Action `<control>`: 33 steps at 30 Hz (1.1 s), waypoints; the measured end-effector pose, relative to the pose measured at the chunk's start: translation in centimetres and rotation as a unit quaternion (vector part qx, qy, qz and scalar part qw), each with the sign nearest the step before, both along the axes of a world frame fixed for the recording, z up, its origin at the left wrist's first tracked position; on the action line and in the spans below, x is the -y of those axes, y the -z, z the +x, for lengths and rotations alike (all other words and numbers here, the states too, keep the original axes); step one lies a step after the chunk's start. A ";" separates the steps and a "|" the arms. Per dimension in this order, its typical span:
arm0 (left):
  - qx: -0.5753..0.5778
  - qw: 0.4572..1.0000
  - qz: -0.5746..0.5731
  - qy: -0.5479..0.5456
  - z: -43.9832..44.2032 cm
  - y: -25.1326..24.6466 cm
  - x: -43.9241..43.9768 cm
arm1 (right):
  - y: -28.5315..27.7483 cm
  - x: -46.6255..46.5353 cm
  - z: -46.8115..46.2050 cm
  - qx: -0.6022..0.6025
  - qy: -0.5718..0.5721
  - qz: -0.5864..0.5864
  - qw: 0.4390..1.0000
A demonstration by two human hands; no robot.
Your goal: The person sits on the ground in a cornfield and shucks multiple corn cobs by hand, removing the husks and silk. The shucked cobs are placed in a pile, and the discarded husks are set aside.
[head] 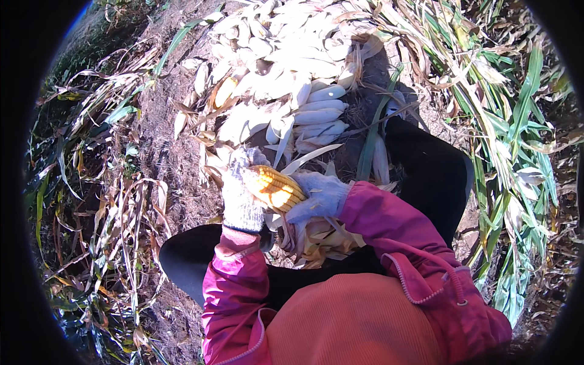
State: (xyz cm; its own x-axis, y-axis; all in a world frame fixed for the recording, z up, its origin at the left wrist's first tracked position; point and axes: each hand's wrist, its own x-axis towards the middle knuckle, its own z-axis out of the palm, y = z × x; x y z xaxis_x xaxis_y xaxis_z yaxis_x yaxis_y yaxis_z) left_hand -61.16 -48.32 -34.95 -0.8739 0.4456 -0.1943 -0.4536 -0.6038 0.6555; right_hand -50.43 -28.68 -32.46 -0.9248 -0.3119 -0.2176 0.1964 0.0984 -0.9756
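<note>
A husked ear of yellow corn (pixel 276 188) lies slantwise between my two gloved hands, its kernels partly in bright sun. My left hand (pixel 244 200), in a white knit glove, grips the ear's upper left end. At the lower right end, my right hand (pixel 319 194) is closed around the ear, in a similar pale glove. Pulled-back husk (pixel 292 237) hangs beneath the hands. Some of my fingers are hidden behind the ear. Below, between my legs, is a heap of loose dry husks (pixel 326 244).
Ahead spreads a large pile of corn ears still in pale husks (pixel 319 109). One bare yellow ear (pixel 225 91) lies at its left side. Cut corn stalks (pixel 511 123) line the right, and dry stalks and leaves (pixel 132 219) cover the left. My bent knee (pixel 429 169) borders the pile.
</note>
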 end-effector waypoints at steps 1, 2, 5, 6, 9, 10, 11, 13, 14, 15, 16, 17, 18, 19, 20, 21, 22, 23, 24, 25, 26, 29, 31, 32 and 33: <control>0.018 1.000 0.012 -0.004 -0.1 0.1 0.0 | 0.2 0.0 0.0 0.012 0.007 -0.050 0.999; 0.043 0.998 0.031 -0.020 0.3 0.2 0.0 | 0.3 -0.1 -0.2 -0.007 0.038 0.006 0.999; -0.060 0.996 -0.018 0.061 -1.1 3.6 2.8 | 1.4 1.1 -0.9 -0.136 0.139 0.095 0.976; -0.074 0.995 -0.041 0.057 -1.0 4.2 3.3 | 1.3 2.0 -0.9 -0.147 0.160 0.096 0.971; -0.030 0.988 -0.132 -0.070 1.3 0.0 -2.4 | 0.8 3.6 -0.8 -0.115 0.210 -0.115 0.964; -0.003 0.988 -0.128 -0.082 1.2 -0.6 -2.2 | 0.5 2.9 -0.7 -0.160 0.212 0.025 0.964; 0.025 0.988 -0.123 -0.094 1.3 -1.2 -2.0 | 0.9 1.9 -1.0 -0.105 0.240 0.006 0.965; 0.131 0.990 0.030 -0.033 0.3 -3.1 -0.4 | 3.5 -1.1 -2.0 -0.013 0.334 -0.197 0.922; 0.210 0.971 -0.017 -0.117 -0.5 -4.5 -0.2 | 5.7 -3.1 -2.4 0.008 0.401 -0.368 0.839; 0.189 0.970 -0.015 -0.150 -1.0 -5.8 0.8 | 6.7 -5.5 -2.8 0.032 0.438 -0.442 0.782; 0.158 0.972 0.015 -0.175 -1.8 -4.8 2.6 | 6.7 -7.4 -3.0 0.053 0.465 -0.482 0.741; 0.130 0.971 0.050 -0.194 -2.8 -3.3 4.1 | 6.7 -9.5 -2.8 0.057 0.489 -0.498 0.714; 0.109 0.985 0.047 -0.126 -1.4 -4.2 2.7 | 6.5 -11.1 -2.7 0.052 0.508 -0.506 0.696; 0.089 0.992 0.005 -0.092 -2.0 -2.9 3.2 | 6.2 -12.7 -2.5 0.040 0.523 -0.507 0.684; 0.072 0.995 -0.040 -0.059 -2.0 -2.7 3.1 | 5.7 -13.2 -2.2 0.029 0.535 -0.504 0.678; -0.013 0.973 -0.211 -0.093 -0.8 -4.5 2.1 | 5.3 -13.4 -2.2 0.009 0.538 -0.488 0.687; -0.121 0.891 -0.434 -0.060 -2.3 -3.1 3.8 | 5.0 -13.0 -2.1 -0.014 0.537 -0.459 0.707; -0.202 0.854 -0.466 -0.116 -2.3 -3.4 3.5 | 3.8 -12.0 -2.0 -0.038 0.535 -0.420 0.732; -0.313 0.798 -0.496 -0.137 -2.0 -4.5 2.5 | 2.3 -11.1 -2.1 -0.068 0.530 -0.344 0.772; -0.414 0.728 -0.519 -0.170 -1.7 -5.7 1.2 | 0.5 -9.6 -1.9 -0.074 0.543 -0.335 0.767; -0.504 0.690 -0.501 -0.136 -0.8 -7.5 -0.5 | -0.5 -8.2 -1.9 -0.078 0.557 -0.327 0.759; -0.615 0.630 -0.475 0.017 3.2 -8.3 -3.2 | -0.3 -4.9 -2.3 -0.050 0.528 -0.279 0.801; -0.601 0.643 -0.471 0.059 4.5 -8.2 -4.4 | 0.5 -3.0 -2.6 -0.044 0.524 -0.247 0.814; -0.591 0.663 -0.458 0.043 4.5 -6.0 -4.7 | 0.9 -2.4 -2.6 -0.067 0.509 -0.240 0.824; -0.583 0.682 -0.440 0.028 4.4 -5.3 -5.5 | 1.1 -2.1 -2.6 -0.093 0.497 -0.230 0.832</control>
